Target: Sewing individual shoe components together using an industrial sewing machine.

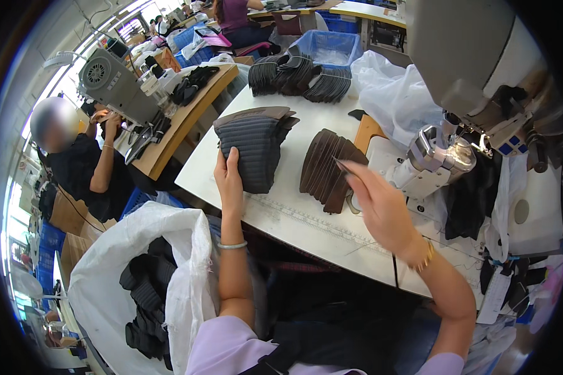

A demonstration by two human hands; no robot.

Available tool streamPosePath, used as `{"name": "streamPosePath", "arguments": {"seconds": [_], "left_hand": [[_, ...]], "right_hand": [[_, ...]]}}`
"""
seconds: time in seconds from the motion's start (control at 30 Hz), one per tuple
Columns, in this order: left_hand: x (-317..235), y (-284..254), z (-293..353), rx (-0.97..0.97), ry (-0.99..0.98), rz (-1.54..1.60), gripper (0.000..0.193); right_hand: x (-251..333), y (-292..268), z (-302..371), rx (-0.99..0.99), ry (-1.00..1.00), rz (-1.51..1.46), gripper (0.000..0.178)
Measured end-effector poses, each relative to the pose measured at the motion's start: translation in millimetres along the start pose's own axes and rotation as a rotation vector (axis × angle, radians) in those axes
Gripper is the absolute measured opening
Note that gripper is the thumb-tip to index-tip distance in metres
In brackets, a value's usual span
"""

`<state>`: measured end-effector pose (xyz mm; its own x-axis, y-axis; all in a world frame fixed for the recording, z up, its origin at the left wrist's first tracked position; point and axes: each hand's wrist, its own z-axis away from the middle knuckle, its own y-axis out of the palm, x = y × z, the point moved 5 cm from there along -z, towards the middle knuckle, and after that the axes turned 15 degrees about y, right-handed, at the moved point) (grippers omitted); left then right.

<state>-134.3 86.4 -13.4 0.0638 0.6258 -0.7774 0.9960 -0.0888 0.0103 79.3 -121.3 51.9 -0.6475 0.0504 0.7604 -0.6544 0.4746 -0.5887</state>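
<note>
My left hand (pixel 230 181) grips the near left edge of a thick stack of dark grey ribbed fabric pieces (pixel 254 153), thumb in front and the other fingers hidden behind. To its right a fanned stack of brown pieces (pixel 322 169) lies on the white worktable (pixel 288 206). Over that stack's right side hovers my right hand (pixel 381 203), its fingers pinched together. A small thin pointed thing (pixel 341 164) shows at the fingertips, too small to name. Just beyond stands the sewing machine's metal head (pixel 441 150).
Further dark stacked pieces (pixel 300 78) lie at the table's far end, before a blue crate (pixel 328 49). A clear plastic bag (pixel 391 87) sits behind the machine. A white sack (pixel 191 262) holding dark pieces stands at lower left. A co-worker (pixel 84 156) sits at another machine, left.
</note>
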Motion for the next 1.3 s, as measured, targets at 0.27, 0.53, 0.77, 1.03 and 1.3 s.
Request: {"name": "streamPosePath", "arguments": {"seconds": [0.27,0.53,0.77,1.03,1.3], "left_hand": [[6,-6,3,-0.071,-0.051,0.153,0.041],[17,-12,4,-0.059,-0.064,0.239,0.038],[17,-13,5,-0.074,-0.045,0.247,0.041],[14,-14,5,-0.086,-0.053,0.224,0.036],[20,-10,7,-0.06,-0.061,0.296,0.043]], "right_hand": [[2,61,-89,-0.095,-0.019,0.171,0.038],[20,58,-106,-0.085,-0.061,0.153,0.031],[23,63,-116,0.021,0.048,0.146,0.028],[24,75,-125,0.002,0.035,0.153,0.031],[-20,76,-144,0.253,0.283,-0.237,0.035]]}}
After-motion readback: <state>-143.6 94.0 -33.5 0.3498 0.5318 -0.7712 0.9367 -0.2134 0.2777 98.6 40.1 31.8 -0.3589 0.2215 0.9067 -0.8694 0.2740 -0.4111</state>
